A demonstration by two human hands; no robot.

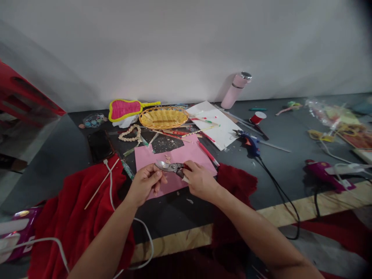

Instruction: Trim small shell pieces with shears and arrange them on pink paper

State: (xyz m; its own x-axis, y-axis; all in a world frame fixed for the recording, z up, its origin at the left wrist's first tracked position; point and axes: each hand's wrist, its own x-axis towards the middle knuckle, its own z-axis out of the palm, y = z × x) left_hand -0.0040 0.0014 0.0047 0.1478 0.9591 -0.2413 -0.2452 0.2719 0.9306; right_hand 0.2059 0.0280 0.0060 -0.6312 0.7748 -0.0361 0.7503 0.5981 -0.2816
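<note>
My right hand (pixel 199 179) is wrapped round the handles of a pair of pruning shears (pixel 171 166), whose metal blades point left. Close by the blade tips, my left hand (pixel 148 180) is closed in a pinch; what its fingers hold, if anything, is too small to make out. Under both hands lies a sheet of pink paper (pixel 170 186). Small pale cut pieces (pixel 167 158) rest on the paper just beyond the blades. A red pen-like stick (pixel 207 153) lies at the paper's right edge.
Behind the paper are a yellow wicker basket (pixel 163 118), a pink and yellow hand-mirror shape (pixel 126 109) and a beaded heart (pixel 130 133). A blue glue gun (pixel 251 143) with a black cord lies right. Beyond stands a pink flask (pixel 235 91). Red cloth (pixel 84 205) covers the left front.
</note>
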